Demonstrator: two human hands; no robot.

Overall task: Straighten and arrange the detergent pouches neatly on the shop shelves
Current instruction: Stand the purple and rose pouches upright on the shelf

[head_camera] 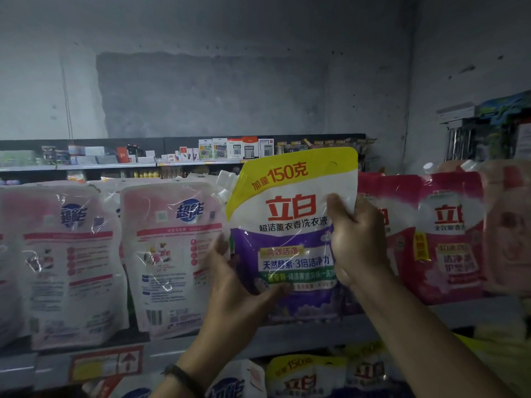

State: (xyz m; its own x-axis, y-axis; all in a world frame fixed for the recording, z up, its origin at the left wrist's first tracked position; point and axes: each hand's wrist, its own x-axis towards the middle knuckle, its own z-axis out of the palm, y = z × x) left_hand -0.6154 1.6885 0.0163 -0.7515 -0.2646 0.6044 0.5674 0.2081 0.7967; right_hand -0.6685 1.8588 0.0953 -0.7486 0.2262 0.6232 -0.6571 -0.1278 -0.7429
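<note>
Both hands hold the purple-and-yellow detergent pouch (290, 214) at frame centre: the left hand (232, 285) pinches its lower left edge, the right hand (356, 239) grips its right edge higher up. Its long axis is near vertical, spout at upper left. Pale pink pouches (169, 254) at left and red pouches (448, 234) at right crowd its slot on the shelf (287, 337).
</note>
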